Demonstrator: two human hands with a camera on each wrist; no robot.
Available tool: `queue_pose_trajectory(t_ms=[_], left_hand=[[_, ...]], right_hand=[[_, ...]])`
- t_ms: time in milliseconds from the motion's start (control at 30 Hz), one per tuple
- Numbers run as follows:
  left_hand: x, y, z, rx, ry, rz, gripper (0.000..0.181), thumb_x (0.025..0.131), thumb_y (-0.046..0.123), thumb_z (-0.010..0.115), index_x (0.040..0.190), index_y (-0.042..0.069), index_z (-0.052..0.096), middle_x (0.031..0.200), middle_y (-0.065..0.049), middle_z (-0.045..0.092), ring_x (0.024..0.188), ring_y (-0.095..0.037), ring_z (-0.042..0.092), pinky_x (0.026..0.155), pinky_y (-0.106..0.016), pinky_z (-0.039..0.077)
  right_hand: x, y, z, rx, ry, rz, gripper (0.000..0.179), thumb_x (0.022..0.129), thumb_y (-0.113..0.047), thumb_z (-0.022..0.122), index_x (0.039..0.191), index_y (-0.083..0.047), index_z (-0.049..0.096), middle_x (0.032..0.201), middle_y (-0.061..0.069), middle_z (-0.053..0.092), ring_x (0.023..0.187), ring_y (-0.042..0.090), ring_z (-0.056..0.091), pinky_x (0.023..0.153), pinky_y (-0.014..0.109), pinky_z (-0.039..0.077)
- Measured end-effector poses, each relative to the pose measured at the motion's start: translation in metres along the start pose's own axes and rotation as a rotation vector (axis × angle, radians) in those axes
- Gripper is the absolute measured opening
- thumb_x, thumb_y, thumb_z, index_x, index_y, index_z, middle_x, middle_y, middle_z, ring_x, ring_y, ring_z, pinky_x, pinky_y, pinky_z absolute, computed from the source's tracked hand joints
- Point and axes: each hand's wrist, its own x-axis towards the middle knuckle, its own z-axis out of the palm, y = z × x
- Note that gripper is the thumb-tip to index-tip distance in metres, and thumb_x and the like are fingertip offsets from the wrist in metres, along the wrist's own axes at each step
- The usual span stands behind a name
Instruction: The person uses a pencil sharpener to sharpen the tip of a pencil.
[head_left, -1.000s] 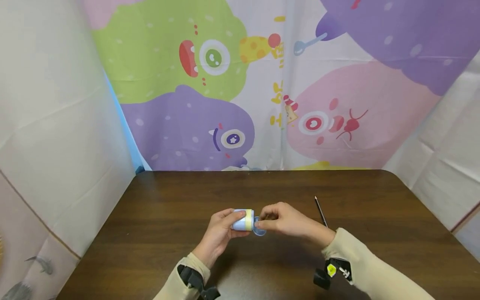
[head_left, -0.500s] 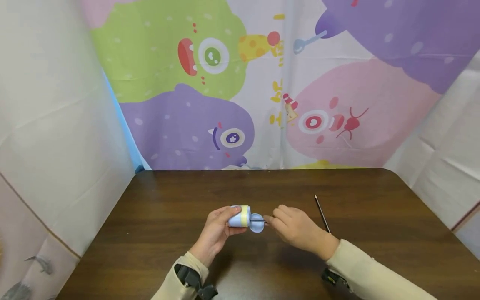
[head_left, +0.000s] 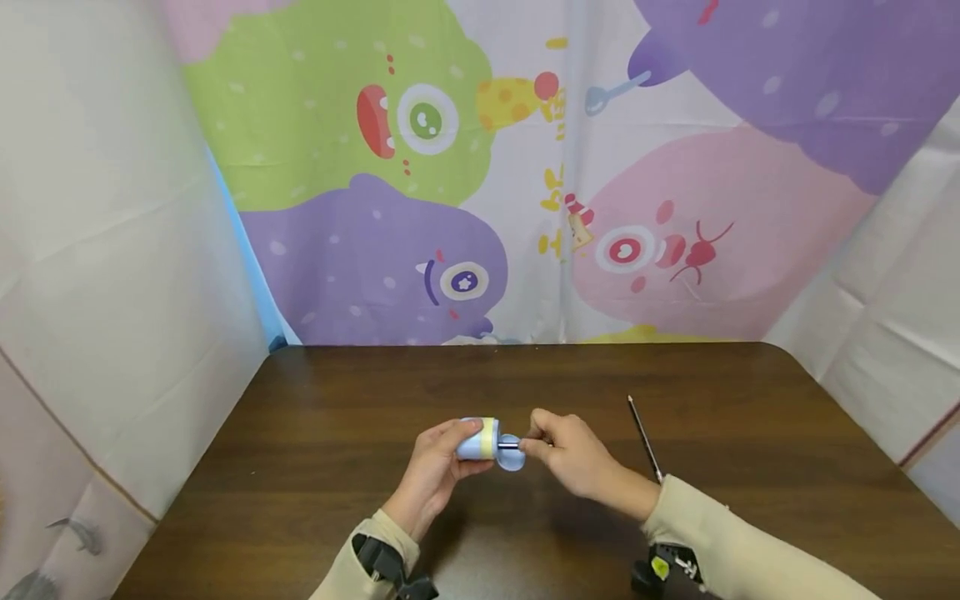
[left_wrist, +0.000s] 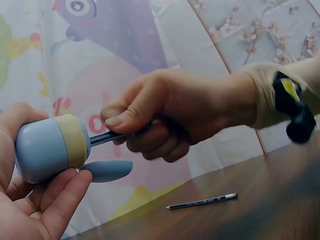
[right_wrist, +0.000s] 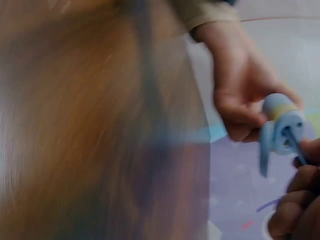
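A blue pencil sharpener (head_left: 471, 442) with a yellow band lies sideways in my left hand (head_left: 429, 468), gripped between thumb and fingers. Its round flip lid (left_wrist: 112, 170) hangs down from the end facing right. A dark pencil (left_wrist: 106, 137) enters a hole in that end, its tip hidden inside. My right hand (head_left: 576, 454) pinches this pencil close to the sharpener, thumb on top and the other fingers curled, as the left wrist view shows. The right wrist view has the sharpener's holed end (right_wrist: 292, 131) facing the camera, with the pencil in one hole.
A second dark pencil (head_left: 643, 435) lies on the brown wooden table (head_left: 360, 383), just beyond my right forearm. Behind the table hangs a curtain (head_left: 525, 275) printed with cartoon monsters. Pale cloth panels (head_left: 127, 250) stand at both sides.
My right hand has turned at the wrist, rolled one way half a second ago and back now. The pencil's shaft shows between hand and sharpener. The left hand has stayed nearly still.
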Motion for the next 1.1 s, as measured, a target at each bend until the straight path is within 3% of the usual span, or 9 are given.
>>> queue_pose_trajectory(t_ms=[233, 367, 467, 533, 600, 767, 833, 933, 1100], left_hand=[[0.003, -0.001, -0.004, 0.018, -0.029, 0.016, 0.015, 0.086, 0.003, 0.063, 0.073, 0.01, 0.064, 0.077, -0.006, 0.061, 0.064, -0.014, 0.062, 0.058, -0.03, 0.06], [0.003, -0.001, -0.003, 0.041, -0.081, 0.025, 0.014, 0.085, 0.001, 0.063, 0.074, 0.011, 0.065, 0.077, -0.005, 0.062, 0.065, -0.013, 0.062, 0.059, -0.031, 0.06], [0.003, -0.001, -0.002, 0.044, -0.088, 0.019, 0.013, 0.084, 0.001, 0.064, 0.075, 0.01, 0.065, 0.078, -0.006, 0.062, 0.066, -0.014, 0.062, 0.06, -0.032, 0.061], [0.003, -0.002, -0.001, 0.041, -0.076, 0.019, 0.013, 0.084, 0.002, 0.064, 0.075, 0.01, 0.064, 0.079, -0.006, 0.062, 0.066, -0.014, 0.063, 0.06, -0.032, 0.061], [0.002, -0.001, 0.0, 0.038, -0.069, 0.022, 0.013, 0.085, 0.002, 0.064, 0.074, 0.01, 0.064, 0.08, -0.006, 0.063, 0.067, -0.015, 0.063, 0.06, -0.033, 0.061], [0.001, 0.0, 0.0, 0.017, -0.059, 0.017, 0.012, 0.087, 0.004, 0.062, 0.076, 0.009, 0.064, 0.081, -0.007, 0.062, 0.067, -0.015, 0.064, 0.061, -0.032, 0.061], [0.001, 0.0, 0.0, 0.0, -0.039, 0.011, 0.009, 0.087, 0.005, 0.062, 0.079, 0.007, 0.065, 0.081, -0.008, 0.062, 0.067, -0.016, 0.064, 0.06, -0.031, 0.061], [0.0, 0.0, 0.001, -0.015, -0.017, -0.003, 0.005, 0.088, 0.006, 0.062, 0.087, 0.004, 0.066, 0.082, -0.009, 0.061, 0.067, -0.016, 0.064, 0.059, -0.03, 0.061], [-0.004, -0.001, 0.004, -0.016, -0.042, -0.034, 0.009, 0.089, 0.008, 0.061, 0.093, 0.002, 0.066, 0.084, -0.009, 0.061, 0.069, -0.015, 0.064, 0.062, -0.03, 0.061]], right_hand=[[0.011, -0.004, -0.015, 0.704, -0.392, 0.696, 0.032, 0.098, -0.017, 0.053, 0.069, -0.013, 0.039, 0.051, -0.007, 0.024, 0.041, 0.005, 0.018, 0.038, 0.02, 0.013], [0.013, 0.001, -0.023, 0.862, -0.566, 0.839, 0.026, 0.102, -0.019, 0.042, 0.077, -0.012, 0.042, 0.05, -0.009, 0.019, 0.041, 0.003, 0.015, 0.04, 0.019, 0.008], [0.014, 0.0, -0.027, 0.805, -0.589, 0.816, 0.024, 0.101, -0.02, 0.044, 0.08, -0.011, 0.039, 0.051, -0.008, 0.02, 0.042, 0.004, 0.013, 0.041, 0.02, 0.008], [0.013, -0.003, -0.029, 0.686, -0.554, 0.736, 0.025, 0.101, -0.022, 0.048, 0.082, -0.009, 0.04, 0.053, -0.006, 0.025, 0.044, 0.006, 0.015, 0.041, 0.021, 0.011], [0.011, -0.006, -0.029, 0.451, -0.494, 0.546, 0.024, 0.1, -0.025, 0.053, 0.085, -0.009, 0.046, 0.056, -0.004, 0.037, 0.045, 0.006, 0.025, 0.041, 0.021, 0.02], [0.002, -0.004, -0.023, -0.409, -0.181, -0.24, 0.022, 0.101, -0.031, 0.057, 0.103, -0.009, 0.058, 0.079, -0.003, 0.06, 0.061, 0.007, 0.052, 0.049, 0.021, 0.044], [0.0, 0.002, -0.019, -0.646, -0.015, -0.522, 0.025, 0.103, -0.031, 0.052, 0.105, -0.008, 0.059, 0.083, -0.002, 0.059, 0.064, 0.01, 0.054, 0.048, 0.022, 0.045], [-0.001, 0.014, -0.015, -0.821, 0.156, -0.795, 0.027, 0.107, -0.026, 0.042, 0.101, -0.007, 0.061, 0.084, 0.001, 0.057, 0.067, 0.016, 0.052, 0.05, 0.024, 0.045], [0.004, 0.032, -0.01, -0.851, 0.305, -1.013, 0.025, 0.106, -0.017, 0.047, 0.089, -0.008, 0.062, 0.073, 0.0, 0.052, 0.059, 0.015, 0.044, 0.047, 0.022, 0.037]])
